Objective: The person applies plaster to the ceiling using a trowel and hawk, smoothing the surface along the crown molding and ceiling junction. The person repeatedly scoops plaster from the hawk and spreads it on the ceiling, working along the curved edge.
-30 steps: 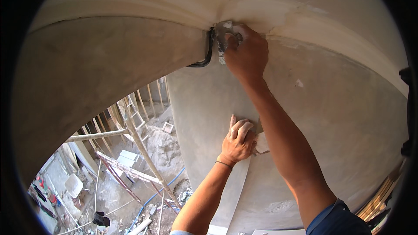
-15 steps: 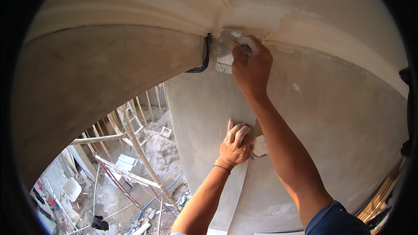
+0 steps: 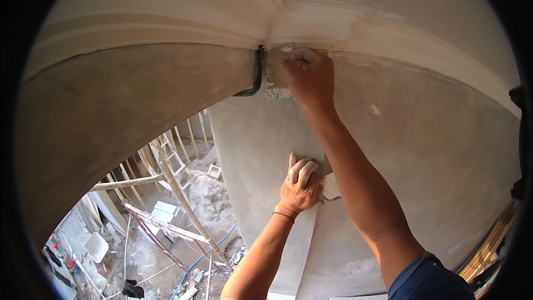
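Up where the wall (image 3: 388, 144) meets the ceiling moulding, my right hand (image 3: 312, 80) grips a wide, flat putty knife (image 3: 276, 69). Its blade lies against the wall just right of a black cable (image 3: 258, 72), with whitish filler along its lower edge. Lower down, in front of the wall, my left hand (image 3: 301, 185) is closed with the index finger pointing up. It holds a flat tool smeared with pale putty (image 3: 331, 186); my fingers and right forearm hide most of it.
A curved beam (image 3: 133, 89) runs off to the left under the pale ceiling moulding (image 3: 155, 28). Far below are scaffold bars (image 3: 186, 205), a ladder (image 3: 173, 155), rubble (image 3: 205, 194) and a blue hose (image 3: 194, 261). Wooden strips (image 3: 488, 244) stand at the lower right.
My right hand and the putty knife have shifted slightly left, closer to the cable, and the blade sits flatter on the wall. My left hand stays nearly in place.
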Motion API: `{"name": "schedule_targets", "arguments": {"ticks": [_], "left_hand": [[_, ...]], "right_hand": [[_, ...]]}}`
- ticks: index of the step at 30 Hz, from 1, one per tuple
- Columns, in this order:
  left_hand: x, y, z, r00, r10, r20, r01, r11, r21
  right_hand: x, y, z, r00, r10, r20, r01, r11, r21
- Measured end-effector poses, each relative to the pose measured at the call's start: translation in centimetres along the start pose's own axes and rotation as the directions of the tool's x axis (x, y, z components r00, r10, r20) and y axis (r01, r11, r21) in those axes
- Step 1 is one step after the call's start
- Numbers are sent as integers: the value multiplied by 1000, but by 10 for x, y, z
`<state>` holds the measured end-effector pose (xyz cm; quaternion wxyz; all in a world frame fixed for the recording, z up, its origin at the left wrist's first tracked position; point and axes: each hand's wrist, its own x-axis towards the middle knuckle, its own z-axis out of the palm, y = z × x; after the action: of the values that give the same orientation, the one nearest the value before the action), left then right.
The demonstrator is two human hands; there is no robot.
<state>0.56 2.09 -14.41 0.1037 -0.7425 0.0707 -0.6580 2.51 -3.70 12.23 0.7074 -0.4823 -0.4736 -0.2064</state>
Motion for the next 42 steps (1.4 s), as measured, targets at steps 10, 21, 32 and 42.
{"name": "schedule_targets", "arguments": {"ticks": [10,21,32,42], "left_hand": [[0,0,1,1000,-2,-6,2,1000,-2],[1,0,0,1000,-1,-29,0,1000,-15],[3,1,-3,1000,-11,-15,11,1000,-15],[2,0,-3,1000,-5,7,5,1000,-11]], "right_hand": [[26,-27,-25,919,-361,-156,322,918,-231],[31,-27,-15,909,-336,-247,311,941,-136],[41,-40,-11,986,-5,-169,11,999,32],[32,-43,-10,993,116,-14,-110,972,207]]}}
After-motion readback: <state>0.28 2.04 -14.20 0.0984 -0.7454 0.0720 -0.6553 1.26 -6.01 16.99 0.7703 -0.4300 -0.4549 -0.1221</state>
